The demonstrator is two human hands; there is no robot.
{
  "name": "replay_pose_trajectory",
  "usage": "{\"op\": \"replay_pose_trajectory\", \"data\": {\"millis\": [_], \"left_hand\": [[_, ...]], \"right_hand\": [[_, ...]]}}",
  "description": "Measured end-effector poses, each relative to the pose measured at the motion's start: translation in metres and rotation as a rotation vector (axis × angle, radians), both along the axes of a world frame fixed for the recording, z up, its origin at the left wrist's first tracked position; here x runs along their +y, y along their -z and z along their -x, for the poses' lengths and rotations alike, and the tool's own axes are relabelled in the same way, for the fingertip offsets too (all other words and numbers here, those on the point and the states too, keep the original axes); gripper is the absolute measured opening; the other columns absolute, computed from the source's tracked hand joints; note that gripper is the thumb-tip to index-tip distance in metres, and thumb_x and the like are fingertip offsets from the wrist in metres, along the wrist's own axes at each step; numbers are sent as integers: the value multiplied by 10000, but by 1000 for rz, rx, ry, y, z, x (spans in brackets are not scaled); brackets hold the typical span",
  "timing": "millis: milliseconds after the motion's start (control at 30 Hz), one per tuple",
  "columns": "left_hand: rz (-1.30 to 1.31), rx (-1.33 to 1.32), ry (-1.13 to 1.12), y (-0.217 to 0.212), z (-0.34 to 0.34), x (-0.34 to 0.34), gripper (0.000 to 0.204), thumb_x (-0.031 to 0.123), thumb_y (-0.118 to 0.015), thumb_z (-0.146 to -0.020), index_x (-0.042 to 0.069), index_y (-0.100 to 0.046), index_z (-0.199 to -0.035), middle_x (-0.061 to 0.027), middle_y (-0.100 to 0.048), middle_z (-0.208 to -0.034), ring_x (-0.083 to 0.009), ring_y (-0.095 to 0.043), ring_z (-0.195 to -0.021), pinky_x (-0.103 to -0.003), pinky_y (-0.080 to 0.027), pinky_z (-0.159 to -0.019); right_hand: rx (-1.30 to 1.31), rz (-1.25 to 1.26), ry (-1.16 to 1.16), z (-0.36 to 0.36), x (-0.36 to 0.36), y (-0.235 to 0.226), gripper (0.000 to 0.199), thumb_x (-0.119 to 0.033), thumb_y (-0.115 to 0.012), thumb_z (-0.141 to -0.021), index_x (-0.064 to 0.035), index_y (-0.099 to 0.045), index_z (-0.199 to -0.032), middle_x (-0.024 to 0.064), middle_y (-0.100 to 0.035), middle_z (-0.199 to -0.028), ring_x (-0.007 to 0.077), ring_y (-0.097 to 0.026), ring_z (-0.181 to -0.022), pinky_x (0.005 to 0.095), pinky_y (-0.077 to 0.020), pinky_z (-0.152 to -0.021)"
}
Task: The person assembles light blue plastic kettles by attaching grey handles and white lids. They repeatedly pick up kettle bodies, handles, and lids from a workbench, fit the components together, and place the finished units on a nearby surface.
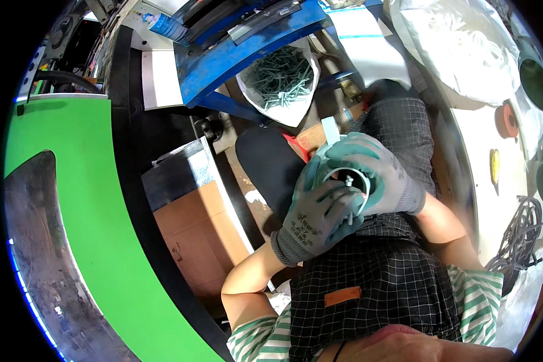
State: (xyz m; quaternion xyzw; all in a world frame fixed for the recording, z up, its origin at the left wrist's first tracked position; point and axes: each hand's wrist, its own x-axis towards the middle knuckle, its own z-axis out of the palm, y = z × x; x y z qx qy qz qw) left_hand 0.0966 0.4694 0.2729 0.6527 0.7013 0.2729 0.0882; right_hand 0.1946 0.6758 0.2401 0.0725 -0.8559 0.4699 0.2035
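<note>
Two gloved hands meet over the lap on a white ring-shaped part (330,158): left hand (320,214) curled beneath it, fingers closed on a small bolt (348,180), right hand (368,172) wrapped around its upper rim, below the white sack of screws (280,81).

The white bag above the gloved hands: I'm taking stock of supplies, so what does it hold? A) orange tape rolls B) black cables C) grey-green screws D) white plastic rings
C: the open white bag under the blue metal frame is full of loose grey-green screws, just beyond the left hand and right hand in grey-green gloves.
</note>
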Motion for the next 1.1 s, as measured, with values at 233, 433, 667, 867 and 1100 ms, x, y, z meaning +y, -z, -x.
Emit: {"op": "replay_pose_trajectory", "data": {"millis": [233, 433, 667, 867, 1100], "left_hand": [[23, 154, 74, 8, 8, -8, 402, 376, -856, -848, 111, -701, -1108, -44, -712, -1081, -253, -673, -1130, -694, -384, -1149], [-325, 433, -413, -4, 54, -2, 928, 498, -963, -704, 96, -500, -1399, -239, -498, -1452, -444, -511, -1326, -647, -367, -1129], [-471, 451, -492, -2, 74, 21, 1164, 501, -964, -697, 44, -342, -1568, -254, -495, -1453, -482, -517, -1301, -667, -358, -1119], [-337, 212, -303, 7, 26, 34, 1117, 475, -956, -714, -33, -386, -1528, -224, -598, -1384, -429, -624, -1232, -576, -479, -1082], [-442, -320, -59, 31, 16, 47, 1161, 518, -991, -644, 82, -407, -1548, -201, -624, -1371, -407, -640, -1241, -535, -529, -1050]], "right_hand": [[14, 21, -166, 9, 4, 4, 709, -485, -900, -746, -69, -674, -1273, 174, -647, -1372, 379, -623, -1273, 551, -427, -1148], [169, -123, -5, 85, 12, 2, 820, -453, -914, -736, -176, -598, -1441, 143, -509, -1539, 384, -416, -1489, 576, -359, -1218], [301, -104, 42, 110, 19, -15, 817, -343, -951, -712, -179, -617, -1440, 157, -509, -1542, 410, -411, -1498, 561, -352, -1238], [192, 122, -184, 28, 35, -33, 1004, -281, -935, -659, -111, -484, -1540, 164, -524, -1513, 425, -451, -1464, 550, -340, -1250], [-97, 331, 518, -46, 141, -17, 285, -238, -805, -940, -51, -741, -1146, 58, -715, -1207, 167, -703, -980, 347, -573, -884]]}}
